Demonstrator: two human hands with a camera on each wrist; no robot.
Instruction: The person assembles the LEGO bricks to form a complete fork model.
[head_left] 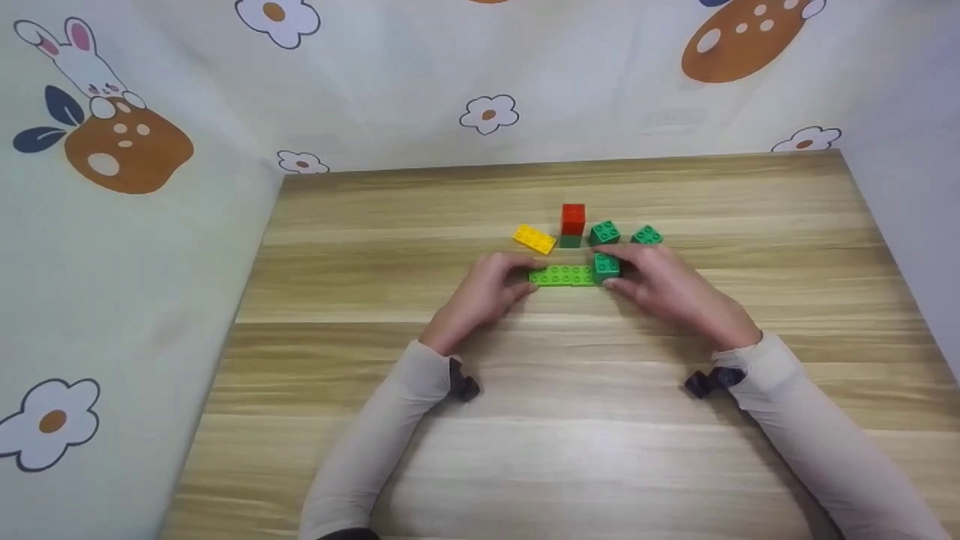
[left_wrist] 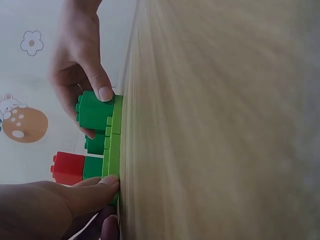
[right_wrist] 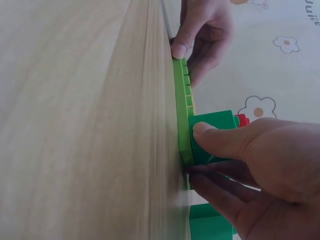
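Note:
A long light-green strip of toy bricks [head_left: 561, 275] lies flat on the table, studs up. Its left end is pinched between the thumb and fingers of my left hand [head_left: 489, 291]. At the other end, a dark green brick [head_left: 607, 268] sits on top of the strip. My right hand [head_left: 670, 289] grips this brick, thumb on its near side and fingers behind. In the right wrist view, the thumb presses the side of the green brick [right_wrist: 212, 132] where it meets the strip [right_wrist: 182, 105]. The brick's underside is hidden.
Behind the strip stands a red brick [head_left: 573, 218] stacked on a green one [head_left: 571, 241]. A yellow brick [head_left: 535, 238] lies to its left. Two loose green bricks, one nearer [head_left: 604, 232] and one farther right [head_left: 647, 235], stand to its right. A patterned cloth wall [head_left: 390, 82] rises behind the table.

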